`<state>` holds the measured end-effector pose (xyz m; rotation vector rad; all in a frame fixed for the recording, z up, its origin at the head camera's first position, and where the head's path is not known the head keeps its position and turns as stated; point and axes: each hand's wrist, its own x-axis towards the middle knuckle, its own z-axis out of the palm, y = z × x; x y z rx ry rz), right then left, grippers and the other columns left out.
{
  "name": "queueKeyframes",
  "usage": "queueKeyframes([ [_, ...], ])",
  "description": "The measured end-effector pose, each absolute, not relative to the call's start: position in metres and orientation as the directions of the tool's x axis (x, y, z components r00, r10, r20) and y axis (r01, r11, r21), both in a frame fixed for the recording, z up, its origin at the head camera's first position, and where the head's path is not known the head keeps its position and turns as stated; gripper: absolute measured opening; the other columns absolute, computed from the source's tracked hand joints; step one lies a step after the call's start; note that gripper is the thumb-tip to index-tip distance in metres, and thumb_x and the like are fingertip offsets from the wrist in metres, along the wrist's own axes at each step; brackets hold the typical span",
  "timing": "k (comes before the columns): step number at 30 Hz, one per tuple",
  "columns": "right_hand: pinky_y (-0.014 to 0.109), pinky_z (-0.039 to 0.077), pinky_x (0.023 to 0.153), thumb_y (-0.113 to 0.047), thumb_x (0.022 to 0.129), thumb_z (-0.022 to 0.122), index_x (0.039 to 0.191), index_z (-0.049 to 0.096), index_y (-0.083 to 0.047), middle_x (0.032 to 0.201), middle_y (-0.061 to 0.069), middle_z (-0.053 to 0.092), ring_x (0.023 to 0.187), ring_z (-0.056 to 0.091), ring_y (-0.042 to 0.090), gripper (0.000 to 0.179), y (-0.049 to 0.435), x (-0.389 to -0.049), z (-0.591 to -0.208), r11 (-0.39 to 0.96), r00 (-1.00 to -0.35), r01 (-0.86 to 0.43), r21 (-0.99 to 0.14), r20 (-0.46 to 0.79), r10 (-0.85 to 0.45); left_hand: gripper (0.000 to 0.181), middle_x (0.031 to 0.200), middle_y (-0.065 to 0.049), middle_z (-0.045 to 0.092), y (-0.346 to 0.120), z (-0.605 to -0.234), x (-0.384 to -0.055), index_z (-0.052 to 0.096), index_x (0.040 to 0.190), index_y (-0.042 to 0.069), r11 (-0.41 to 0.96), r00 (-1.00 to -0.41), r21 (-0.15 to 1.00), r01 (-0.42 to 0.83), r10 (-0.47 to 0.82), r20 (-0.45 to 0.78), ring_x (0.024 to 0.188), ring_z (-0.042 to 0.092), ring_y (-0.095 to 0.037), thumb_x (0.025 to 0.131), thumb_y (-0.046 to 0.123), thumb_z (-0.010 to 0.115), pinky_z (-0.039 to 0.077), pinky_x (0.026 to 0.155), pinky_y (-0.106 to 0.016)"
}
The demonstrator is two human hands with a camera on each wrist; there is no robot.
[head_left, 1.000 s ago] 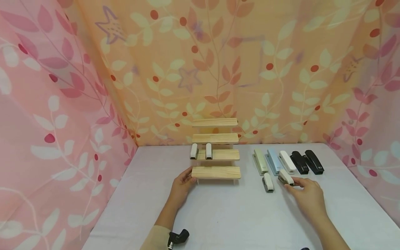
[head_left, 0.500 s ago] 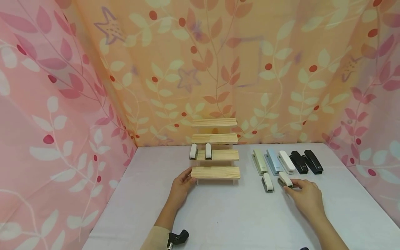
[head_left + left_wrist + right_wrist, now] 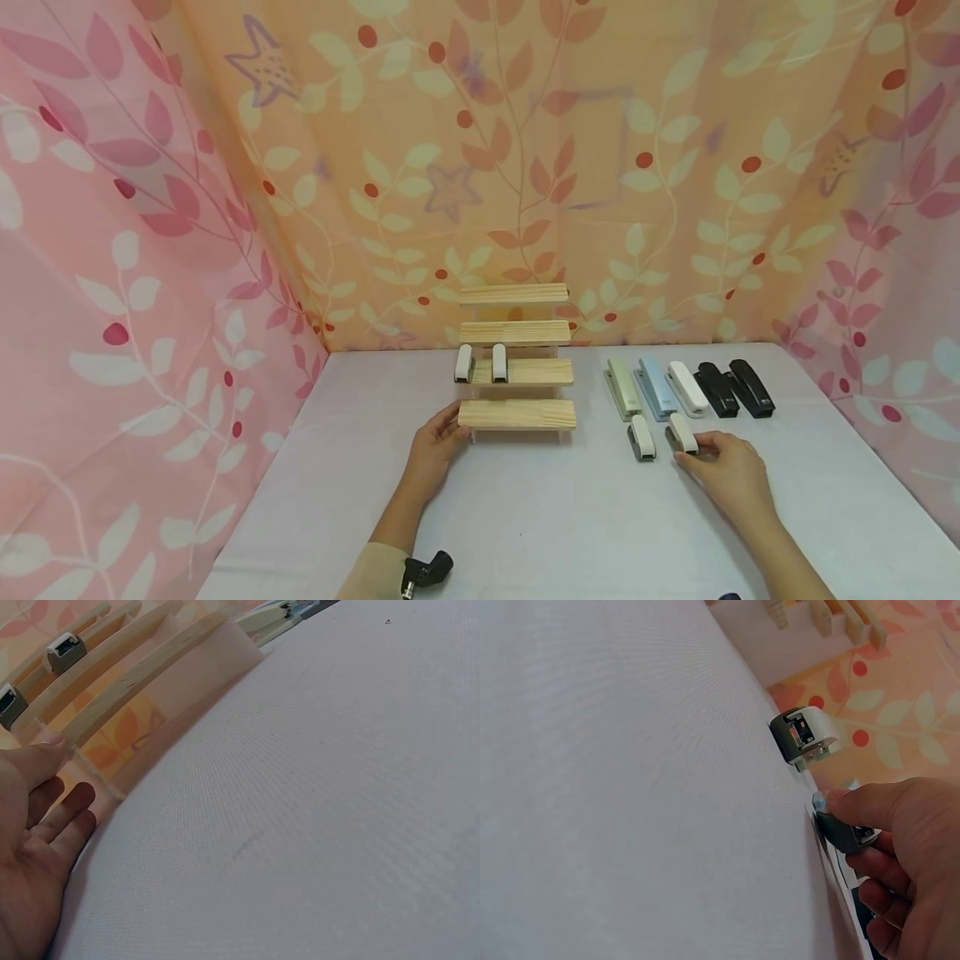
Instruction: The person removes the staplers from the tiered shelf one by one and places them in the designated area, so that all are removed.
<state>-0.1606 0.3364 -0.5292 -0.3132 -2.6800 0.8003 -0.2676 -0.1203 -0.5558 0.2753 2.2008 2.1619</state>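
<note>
My left hand (image 3: 435, 450) holds the left end of a four-step wooden display shelf (image 3: 517, 414), thumb (image 3: 49, 739) at the lowest board's corner; part of its index finger is hidden. Two small white staplers (image 3: 464, 363) stand apart on the second step from the bottom, at its left and middle. At the right, my right hand (image 3: 731, 479) pinches another small white stapler (image 3: 682, 434) between thumb and fingers; its grey base shows in the right wrist view. Just left of it lies a matching small stapler (image 3: 642, 438) on the white table.
Behind the small staplers lies a row of larger ones: green (image 3: 624, 388), light blue (image 3: 656, 388), white (image 3: 687, 388) and black (image 3: 752, 388). Patterned curtains (image 3: 420, 167) enclose the table (image 3: 525, 517) at the back and sides.
The stapler in my right hand has turned more upright and shifted slightly left, lining up beside its neighbour. My left hand and the shelf have stayed put.
</note>
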Motion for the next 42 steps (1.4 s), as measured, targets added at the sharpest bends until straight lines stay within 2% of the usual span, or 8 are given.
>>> queueKeyframes([
  [16, 0.062, 0.046, 0.080, -0.035, 0.080, 0.088, 0.114, 0.068, 0.004, 0.100, 0.021, 0.075, 0.098, 0.063, 0.046, 0.056, 0.335, -0.162, -0.538, 0.819, -0.943, 0.140, -0.557, 0.176, 0.281, 0.063, 0.149, -0.012, 0.055, -0.125, -0.559, -0.263, 0.052, 0.150, 0.009, 0.015, -0.985, 0.996, 0.090, 0.152, 0.087, 0.126, 0.061, -0.023, 0.094, 0.021, 0.076, 0.055, 0.098, -0.020],
  [22, 0.064, 0.048, 0.085, -0.045, 0.083, 0.084, 0.121, 0.067, 0.002, 0.109, 0.022, 0.074, 0.109, 0.062, 0.049, 0.063, 0.340, -0.156, -0.534, 0.806, -0.954, 0.144, -0.574, 0.137, 0.268, 0.062, 0.150, -0.010, 0.055, -0.122, -0.561, -0.263, 0.053, 0.149, 0.010, 0.003, -0.984, 0.997, 0.081, 0.161, 0.079, 0.126, 0.062, -0.023, 0.093, 0.023, 0.077, 0.055, 0.099, -0.021],
  [26, 0.066, 0.047, 0.089, -0.049, 0.086, 0.081, 0.127, 0.065, 0.002, 0.122, 0.028, 0.068, 0.116, 0.058, 0.052, 0.067, 0.342, -0.149, -0.522, 0.778, -0.949, 0.172, -0.604, 0.110, 0.295, 0.062, 0.152, -0.011, 0.053, -0.118, -0.561, -0.264, 0.051, 0.150, 0.009, -0.014, -0.980, 0.997, 0.080, 0.183, 0.082, 0.128, 0.061, -0.024, 0.094, 0.023, 0.076, 0.055, 0.100, -0.023],
  [30, 0.065, 0.046, 0.089, -0.049, 0.089, 0.078, 0.129, 0.064, 0.000, 0.128, 0.029, 0.064, 0.117, 0.054, 0.050, 0.064, 0.334, -0.149, -0.504, 0.757, -0.941, 0.175, -0.630, 0.120, 0.317, 0.062, 0.154, -0.012, 0.051, -0.117, -0.560, -0.265, 0.051, 0.150, 0.008, -0.021, -0.980, 0.997, 0.078, 0.184, 0.081, 0.129, 0.061, -0.024, 0.095, 0.021, 0.075, 0.055, 0.101, -0.023],
  [37, 0.069, 0.046, 0.092, -0.047, 0.093, 0.074, 0.135, 0.061, -0.002, 0.131, 0.026, 0.064, 0.123, 0.053, 0.049, 0.063, 0.304, -0.164, -0.460, 0.768, -0.952, 0.065, -0.637, 0.192, 0.240, 0.061, 0.152, -0.010, 0.053, -0.119, -0.556, -0.268, 0.052, 0.150, 0.010, -0.019, -0.982, 0.996, 0.087, 0.168, 0.089, 0.130, 0.060, -0.025, 0.094, 0.019, 0.076, 0.054, 0.100, -0.021],
  [42, 0.065, 0.049, 0.097, -0.047, 0.094, 0.073, 0.136, 0.061, -0.003, 0.131, 0.022, 0.067, 0.126, 0.055, 0.044, 0.062, 0.276, -0.182, -0.438, 0.750, -0.963, -0.012, -0.661, 0.210, 0.169, 0.061, 0.152, -0.011, 0.053, -0.119, -0.556, -0.270, 0.051, 0.150, 0.009, -0.016, -0.982, 0.996, 0.089, 0.167, 0.091, 0.130, 0.060, -0.025, 0.095, 0.018, 0.075, 0.053, 0.101, -0.020],
])
